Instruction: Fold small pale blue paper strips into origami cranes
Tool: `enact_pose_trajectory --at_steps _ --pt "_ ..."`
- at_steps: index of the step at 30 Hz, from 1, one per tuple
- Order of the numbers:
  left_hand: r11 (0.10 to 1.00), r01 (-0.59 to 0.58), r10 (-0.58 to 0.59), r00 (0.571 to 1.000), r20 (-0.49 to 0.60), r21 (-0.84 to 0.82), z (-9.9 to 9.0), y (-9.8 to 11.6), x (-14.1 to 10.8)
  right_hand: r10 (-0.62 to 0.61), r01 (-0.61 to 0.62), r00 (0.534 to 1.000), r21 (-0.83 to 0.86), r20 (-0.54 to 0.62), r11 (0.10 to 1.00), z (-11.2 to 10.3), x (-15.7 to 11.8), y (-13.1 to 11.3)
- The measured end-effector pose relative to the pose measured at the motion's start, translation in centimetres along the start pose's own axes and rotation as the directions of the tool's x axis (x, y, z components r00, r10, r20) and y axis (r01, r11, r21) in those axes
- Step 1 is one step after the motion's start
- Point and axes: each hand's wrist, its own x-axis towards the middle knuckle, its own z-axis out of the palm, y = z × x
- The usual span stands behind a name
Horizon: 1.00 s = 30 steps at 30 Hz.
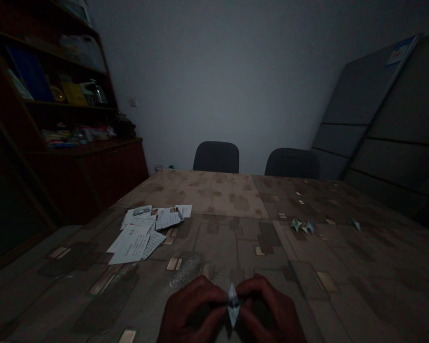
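Our single head-worn camera faces forward and down across the patterned tablecloth (232,238), with our hands close at the lower edge and the wall (221,81) beyond.

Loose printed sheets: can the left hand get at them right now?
Probably: nothing visible stands between the left hand and the printed sheets. Its fingers are on the folded paper, though, so the right hand would likely have to hold that alone.

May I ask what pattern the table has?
The table has brown, rounded rectangles, clearest in the head view.
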Motion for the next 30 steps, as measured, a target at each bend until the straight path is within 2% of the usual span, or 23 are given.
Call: enact_pose_trajectory --at_steps 6,10,13,15,17,20,22,26,30 --pt "0.988 -0.147 0.144 0.988 0.062 0.04 -0.1 -0.2 0.2 -0.172 0.173 0.985 -0.06 0.01 0.983 -0.2 0.7 0.0" --pt "0.986 -0.168 0.166 0.984 0.069 0.023 0.4 -0.5 0.3 -0.285 0.284 0.958 -0.059 -0.023 0.957 -0.6 1.5 -0.7" --pt "0.986 -0.16 0.162 0.985 0.052 -0.039 0.4 -0.5 0.5 -0.299 0.297 0.954 -0.069 -0.015 0.952 -0.9 1.9 -1.2" --pt "0.994 -0.08 0.084 0.995 0.046 -0.072 0.1 -0.3 0.9 -0.305 0.305 0.952 -0.094 0.015 0.948 -1.0 1.9 -1.3" --pt "0.993 0.072 -0.066 0.996 0.062 -0.099 -0.1 0.0 1.3 -0.327 0.33 0.944 -0.128 0.04 0.935 -1.0 1.9 -1.3" --pt "0.947 0.273 -0.254 0.959 0.127 -0.169 0.1 0.0 1.7 -0.358 0.362 0.932 -0.175 0.051 0.916 -0.8 1.9 -1.2" --pt "0.9 0.369 -0.34 0.928 0.154 -0.234 0.5 -0.4 1.6 -0.364 0.369 0.929 -0.189 0.059 0.91 -0.7 1.9 -1.1" --pt "0.823 0.472 -0.43 0.881 0.196 -0.316 1.1 -1.2 1.2 -0.364 0.375 0.927 -0.177 0.092 0.91 -0.7 1.9 -1.0" --pt "0.793 0.537 -0.487 0.842 0.232 -0.287 0.8 -0.8 1.6 -0.397 0.413 0.909 -0.163 0.125 0.896 -0.7 1.8 -0.8"
